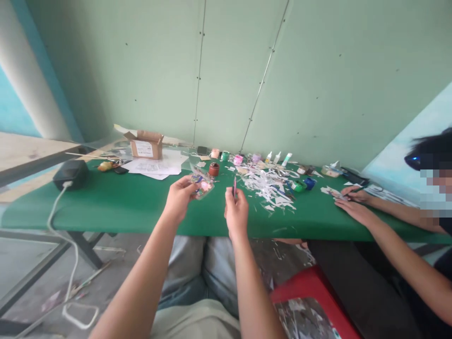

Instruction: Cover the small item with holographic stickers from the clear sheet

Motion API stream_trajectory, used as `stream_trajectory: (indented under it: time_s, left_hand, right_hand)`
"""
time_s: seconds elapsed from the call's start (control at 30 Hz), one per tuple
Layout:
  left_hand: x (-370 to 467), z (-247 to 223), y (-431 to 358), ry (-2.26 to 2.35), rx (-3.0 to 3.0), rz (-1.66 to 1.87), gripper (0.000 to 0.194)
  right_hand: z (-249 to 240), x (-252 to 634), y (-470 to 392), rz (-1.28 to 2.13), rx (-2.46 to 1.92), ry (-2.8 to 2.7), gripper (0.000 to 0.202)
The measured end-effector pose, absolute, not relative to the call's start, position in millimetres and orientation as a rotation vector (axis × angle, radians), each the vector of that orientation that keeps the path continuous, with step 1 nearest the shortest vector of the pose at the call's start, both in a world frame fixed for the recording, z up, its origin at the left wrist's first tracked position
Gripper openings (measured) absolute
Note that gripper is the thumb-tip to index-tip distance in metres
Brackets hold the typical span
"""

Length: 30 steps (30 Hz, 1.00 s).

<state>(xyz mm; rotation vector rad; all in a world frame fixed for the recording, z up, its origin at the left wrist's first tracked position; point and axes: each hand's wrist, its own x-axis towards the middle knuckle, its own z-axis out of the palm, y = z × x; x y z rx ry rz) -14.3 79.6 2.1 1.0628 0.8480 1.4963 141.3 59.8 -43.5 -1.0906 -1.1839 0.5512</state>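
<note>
My left hand (180, 197) pinches a small clear plastic piece with colourful printed shapes (204, 186) above the green table (141, 207). To its right, my right hand (236, 207) is closed around a slim pink-and-dark tool (234, 186) that points upward; its exact kind is hard to make out. The two hands are apart, and the tool does not touch the plastic piece. Just behind the plastic piece stands a dark red paint jar (213, 169). Right of my right hand lies a heap of white paper and plastic scraps (270, 183).
Paint jars (238, 160) and glue bottles (278, 157) line the wall side. Papers (155, 165) and an open cardboard box (146, 145) are at left, near a black adapter (70, 174) with a white cable. A co-worker's hands (353, 207) work at right, beside a red stool (307, 287).
</note>
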Motion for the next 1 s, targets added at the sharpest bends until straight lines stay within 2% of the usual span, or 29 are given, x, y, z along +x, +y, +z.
stream_trajectory:
  time_s: [0.13,0.23,0.43,0.6,0.8,1.0]
  left_hand:
    - [-17,11,43,0.819,1.086,1.430,0.056]
    - [-21,17,26,0.794,1.107,1.401,0.049]
    - [-11,16,6,0.581,1.336,1.319,0.036]
    - [-3,17,-4,0.595,1.572,1.260,0.047]
    - [-6,25,-13,0.749,1.410,1.604,0.048]
    - [-4,27,-18,0.825,1.624,1.430,0.049]
  right_hand:
    - [-16,119,27,0.713,-1.019,-1.156,0.046]
    - [-7,114,10,0.816,-0.954,-1.194,0.037]
    - [3,109,-9,0.962,-0.807,-0.977,0.046]
    - [16,107,-20,1.086,-0.727,-0.981,0.046]
    - [13,107,-28,1.000,-0.617,-1.063,0.044]
    - [18,110,-34,1.049,-0.656,-1.117,0.039]
